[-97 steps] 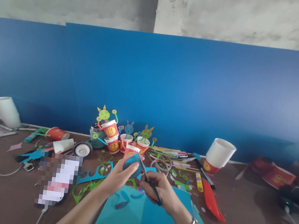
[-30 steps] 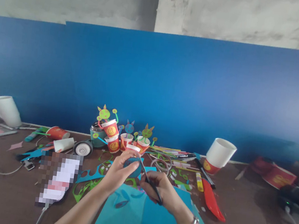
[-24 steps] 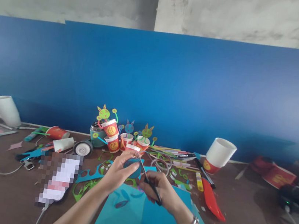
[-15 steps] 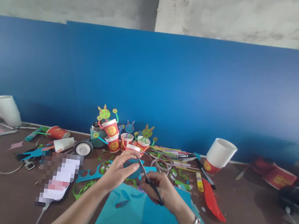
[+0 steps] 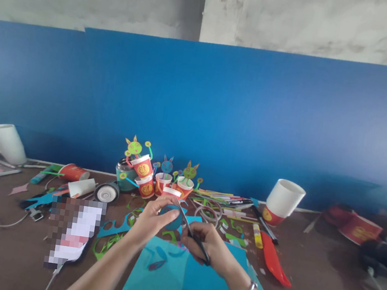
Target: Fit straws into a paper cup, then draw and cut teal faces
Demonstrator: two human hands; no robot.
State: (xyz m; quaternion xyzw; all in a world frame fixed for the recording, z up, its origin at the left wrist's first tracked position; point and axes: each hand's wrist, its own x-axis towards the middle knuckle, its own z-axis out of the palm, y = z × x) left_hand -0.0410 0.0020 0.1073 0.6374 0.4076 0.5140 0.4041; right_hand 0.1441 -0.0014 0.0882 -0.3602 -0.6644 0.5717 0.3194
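Between the thumb and fingers of my left hand (image 5: 154, 217) is a round blue paper piece (image 5: 170, 217), held above the table. My right hand (image 5: 205, 242) is closed round the dark handles of a pair of scissors (image 5: 200, 248). The blades point up and left, right beside the blue piece's edge; whether they touch it I cannot tell. Below my hands lie blue paper sheets (image 5: 155, 286), with small dark-marked cut pieces (image 5: 159, 260) on top. Just beyond stand red-and-white paper cups (image 5: 145, 187) with paper animal faces.
Green paper scraps (image 5: 107, 246) and a blurred phone (image 5: 76, 234) lie on the left. On the right are a glue stick (image 5: 258, 235), a red folded piece (image 5: 274, 261) and stacked white cups (image 5: 285, 198). A blue partition (image 5: 198, 107) rises behind the table.
The view has shifted very slightly. The scissors and the blue piece keep nearly the same place, with only a small movement of my hands.
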